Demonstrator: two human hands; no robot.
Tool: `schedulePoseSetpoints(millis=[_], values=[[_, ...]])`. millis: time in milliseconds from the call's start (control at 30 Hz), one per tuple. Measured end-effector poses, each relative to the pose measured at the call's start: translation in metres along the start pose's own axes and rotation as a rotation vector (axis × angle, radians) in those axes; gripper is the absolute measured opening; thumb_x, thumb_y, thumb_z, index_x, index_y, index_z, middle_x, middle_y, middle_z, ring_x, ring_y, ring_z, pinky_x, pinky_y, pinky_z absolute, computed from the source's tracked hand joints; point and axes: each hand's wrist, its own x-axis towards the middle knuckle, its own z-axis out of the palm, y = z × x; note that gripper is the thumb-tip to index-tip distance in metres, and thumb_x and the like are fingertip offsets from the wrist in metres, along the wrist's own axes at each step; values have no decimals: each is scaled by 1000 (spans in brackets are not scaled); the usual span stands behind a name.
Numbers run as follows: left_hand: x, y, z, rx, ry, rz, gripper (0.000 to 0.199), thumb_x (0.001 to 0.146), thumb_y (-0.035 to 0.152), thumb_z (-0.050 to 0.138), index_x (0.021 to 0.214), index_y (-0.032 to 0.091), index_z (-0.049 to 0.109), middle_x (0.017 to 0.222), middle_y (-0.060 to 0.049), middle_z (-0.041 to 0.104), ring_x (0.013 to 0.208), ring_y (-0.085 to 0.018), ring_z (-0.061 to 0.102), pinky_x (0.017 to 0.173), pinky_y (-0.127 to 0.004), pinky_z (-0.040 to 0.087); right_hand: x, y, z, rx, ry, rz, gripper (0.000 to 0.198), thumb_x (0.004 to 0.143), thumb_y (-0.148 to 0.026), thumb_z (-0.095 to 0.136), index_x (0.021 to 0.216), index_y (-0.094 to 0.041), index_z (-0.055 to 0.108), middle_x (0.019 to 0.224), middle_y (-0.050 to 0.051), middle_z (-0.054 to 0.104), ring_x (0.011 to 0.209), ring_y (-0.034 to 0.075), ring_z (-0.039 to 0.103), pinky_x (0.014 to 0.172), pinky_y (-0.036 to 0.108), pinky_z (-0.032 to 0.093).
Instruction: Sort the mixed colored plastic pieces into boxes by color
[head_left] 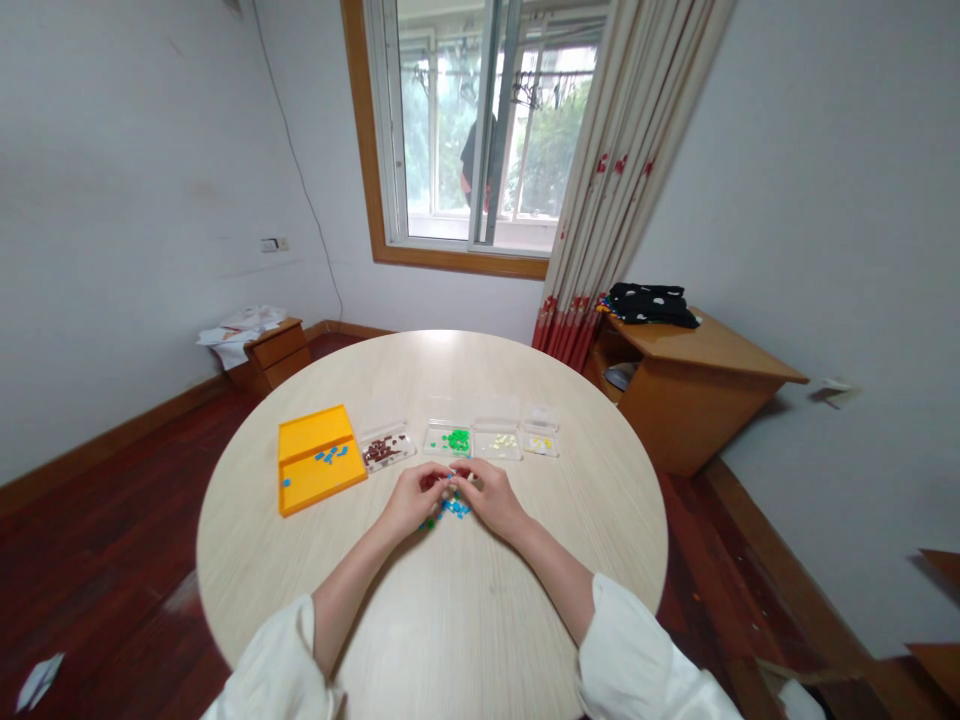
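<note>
Both of my hands meet over the round table, fingertips pinched together. Between the fingertips of my left hand and my right hand a bit of a small blue piece shows, mostly covered by the fingers. Just below them lies a loose pile of small blue pieces, with a few green ones by my left hand. Beyond the hands stand clear plastic boxes: one with dark brown pieces, one with green pieces, one with pale cream pieces and one with yellow pieces.
An open orange case with several blue pieces lies on the left of the round table. A wooden desk with black cloth stands at right. A small cabinet bearing papers is at left. Behind hangs a curtain.
</note>
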Motion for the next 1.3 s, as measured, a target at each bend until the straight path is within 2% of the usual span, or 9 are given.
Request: schedulePoseSetpoints(millis=[233, 400, 500, 667, 767, 833, 900, 1100, 1300], values=[[-1, 1, 1, -69, -2, -11, 19, 66, 28, 65, 76, 12, 66, 68, -4, 65, 59, -12, 55, 58, -24, 43, 0, 2, 1, 19, 6, 32, 19, 82, -23, 56, 97, -19, 66, 84, 5, 68, 75, 14, 61, 72, 29, 49], [1, 0, -1, -74, 60, -6, 15, 62, 25, 65, 71, 13, 64, 61, -1, 61, 55, -10, 52, 54, -22, 41, 0, 1, 3, 28, -5, 37, 21, 81, -25, 58, 99, -19, 65, 81, 4, 67, 73, 14, 60, 72, 29, 49], [5, 1, -9, -53, 163, -11, 16, 62, 27, 63, 71, 14, 63, 60, 0, 60, 53, -10, 50, 53, -22, 39, 1, 2, 2, 27, -7, 48, 22, 80, -27, 59, 100, -19, 65, 79, 4, 66, 72, 14, 59, 71, 28, 49], [12, 5, -35, 36, 493, 11, 22, 62, 33, 60, 75, 15, 63, 68, -2, 63, 62, -14, 54, 59, -25, 42, 3, 6, -3, -9, 26, 95, 22, 80, -27, 58, 99, -18, 65, 77, 3, 65, 70, 13, 58, 70, 28, 48], [10, 10, -56, 179, 659, -2, 22, 66, 33, 55, 78, 15, 62, 68, -3, 63, 62, -15, 54, 61, -26, 43, 3, 9, -5, -20, 39, 125, 22, 80, -26, 56, 99, -17, 65, 76, 3, 64, 69, 13, 57, 68, 27, 47], [7, 13, -70, 356, 764, 0, 23, 71, 31, 51, 82, 15, 62, 74, -4, 64, 61, -14, 53, 62, -27, 43, 2, 11, -5, -20, 40, 137, 23, 80, -25, 55, 100, -16, 65, 76, 3, 63, 68, 13, 57, 66, 27, 47], [4, 16, -83, 527, 814, -12, 23, 74, 29, 47, 85, 15, 62, 82, -6, 66, 65, -16, 54, 66, -28, 44, 2, 12, -5, -19, 41, 144, 23, 80, -25, 55, 99, -16, 65, 75, 3, 63, 67, 13, 56, 65, 26, 47], [-3, 15, -108, 904, 839, -224, 24, 79, 25, 43, 90, 16, 63, 98, -10, 67, 92, -25, 58, 83, -40, 37, 2, 12, -4, -31, 68, 160, 23, 80, -24, 53, 98, -16, 65, 76, 4, 64, 67, 13, 56, 65, 26, 46], [-7, 12, -119, 995, 818, -351, 29, 81, 26, 42, 99, 16, 64, 101, -12, 67, 99, -30, 55, 83, -45, 34, 2, 13, -6, -42, 77, 158, 24, 81, -26, 52, 96, -14, 65, 75, 4, 63, 68, 14, 57, 65, 26, 46]])
